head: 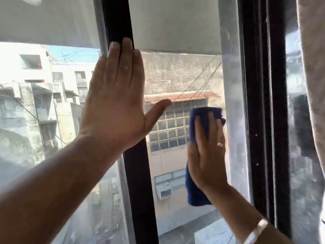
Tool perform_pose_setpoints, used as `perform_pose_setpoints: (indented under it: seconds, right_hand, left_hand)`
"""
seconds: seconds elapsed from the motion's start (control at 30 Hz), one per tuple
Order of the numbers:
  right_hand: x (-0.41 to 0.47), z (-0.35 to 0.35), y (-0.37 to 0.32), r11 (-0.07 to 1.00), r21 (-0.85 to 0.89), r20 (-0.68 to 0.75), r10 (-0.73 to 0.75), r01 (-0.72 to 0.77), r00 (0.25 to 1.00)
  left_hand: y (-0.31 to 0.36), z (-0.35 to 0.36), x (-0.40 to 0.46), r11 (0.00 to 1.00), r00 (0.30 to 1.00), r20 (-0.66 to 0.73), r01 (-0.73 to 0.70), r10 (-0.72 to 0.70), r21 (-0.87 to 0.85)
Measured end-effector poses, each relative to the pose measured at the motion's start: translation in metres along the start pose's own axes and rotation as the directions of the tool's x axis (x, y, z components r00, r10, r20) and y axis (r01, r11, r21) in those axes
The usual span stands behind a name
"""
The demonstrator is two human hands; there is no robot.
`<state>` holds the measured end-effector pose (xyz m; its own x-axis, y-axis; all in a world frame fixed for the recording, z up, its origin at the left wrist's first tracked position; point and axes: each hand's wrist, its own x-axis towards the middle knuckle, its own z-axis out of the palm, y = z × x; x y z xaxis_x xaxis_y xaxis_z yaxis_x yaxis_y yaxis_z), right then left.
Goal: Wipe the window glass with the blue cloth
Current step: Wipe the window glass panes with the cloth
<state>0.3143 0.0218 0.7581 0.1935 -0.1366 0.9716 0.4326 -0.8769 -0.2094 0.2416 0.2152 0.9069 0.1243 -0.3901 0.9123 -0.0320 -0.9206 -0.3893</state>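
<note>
A big window glass [184, 81] fills most of the view, and old grey and white buildings [35, 95] show through it. A white blind [174, 23] hangs down over the top part of the glass. A black frame bar [139, 182] stands up the middle, and a wider black frame [263, 103] stands at the right side. At the far right edge there is a pale curtain [313, 67], but it is blurry, so it may be something else.

The left hand [116, 101] is flat and wide open, with the fingers close together and the thumb stuck out to the side. It lies over the middle bar and partly on the glass, and it hides a piece of the bar. It holds nothing.

The right hand [207, 155] is also flat, with its fingers spread a little. It presses the blue cloth [195, 191] against the glass, in the pane between the two black frames, near the right side. The cloth peeks out above the fingertips and hangs down below the palm. A ring [220, 144] sits on one finger, and a pale bangle [256, 231] goes around the wrist.

The glass beside the cloth, next to the right frame, looks cloudy and streaky [233, 120]. The low part of the left pane looks foggy too.
</note>
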Motion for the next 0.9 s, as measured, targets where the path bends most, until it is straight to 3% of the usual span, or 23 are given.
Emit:
perform_pose_setpoints:
  seconds: [0.07,0.1,0.13,0.17,0.2,0.27,0.33,0.37,0.47,0.53,0.6,0.67,0.77,0.83,0.9]
  right_hand:
    - [-0.028,0.002,-0.005,0.924,-0.004,0.143,-0.378,0.382,0.915]
    - [-0.023,-0.004,0.007,0.874,0.010,0.185,-0.478,0.485,0.859]
    - [-0.010,-0.011,0.022,0.868,0.009,0.181,-0.490,0.497,0.853]
    - [0.008,-0.017,0.034,0.915,-0.011,0.145,-0.398,0.404,0.906]
    - [0.030,-0.022,0.044,0.976,-0.023,0.072,-0.215,0.217,0.974]
    - [0.076,-0.031,0.050,0.991,0.005,-0.058,0.132,-0.132,0.990]
    - [0.106,-0.030,0.031,0.966,0.020,-0.113,0.258,-0.258,0.960]
    - [0.113,-0.026,0.016,0.972,0.006,-0.120,0.233,-0.234,0.965]
    - [0.094,-0.008,-0.036,0.990,-0.024,-0.070,-0.138,0.137,0.988]
    - [0.061,0.003,-0.057,0.915,-0.046,0.037,-0.399,0.401,0.916]
    - [0.035,0.001,-0.042,0.852,-0.046,0.127,-0.513,0.521,0.849]
    - [0.028,-0.011,-0.005,0.885,-0.040,0.140,-0.455,0.464,0.879]
    - [0.056,-0.030,0.036,0.994,0.003,0.031,-0.106,0.106,0.994]
    - [0.090,-0.031,0.035,0.996,0.027,-0.048,0.091,-0.090,0.995]
    - [0.096,-0.020,0.009,0.994,0.007,-0.089,0.106,-0.106,0.990]
  left_hand:
    - [0.000,0.000,-0.001,1.000,1.000,0.003,0.000,0.000,0.004]
    - [0.001,0.000,-0.001,1.000,1.000,0.006,0.000,0.000,0.005]
    - [0.001,0.000,-0.001,1.000,1.000,0.002,0.002,-0.002,0.004]
    - [0.001,-0.001,-0.001,1.000,1.000,-0.004,0.003,-0.003,0.001]
    - [0.001,-0.001,-0.001,1.000,1.000,-0.008,0.002,-0.002,-0.001]
    - [0.001,-0.001,-0.001,1.000,1.000,-0.014,-0.001,0.001,0.011]
    - [0.001,-0.001,-0.001,1.000,1.000,-0.012,-0.003,0.003,0.013]
    - [0.001,-0.001,0.000,1.000,1.000,-0.013,-0.006,0.007,0.015]
    - [0.000,-0.003,0.001,0.999,1.000,-0.004,-0.013,0.013,0.043]
    - [-0.001,-0.004,0.001,0.998,1.000,-0.001,-0.022,0.022,0.056]
    - [-0.001,-0.005,0.000,0.999,1.000,0.002,-0.021,0.021,0.049]
    - [0.000,-0.004,-0.001,0.999,1.000,0.007,-0.010,0.010,0.036]
    - [0.000,-0.003,-0.001,1.000,1.000,0.010,-0.002,0.002,0.003]
    - [-0.001,-0.002,0.000,1.000,1.000,0.005,-0.007,0.007,-0.014]
    - [-0.002,-0.001,-0.001,0.999,1.000,-0.005,-0.014,0.014,-0.030]
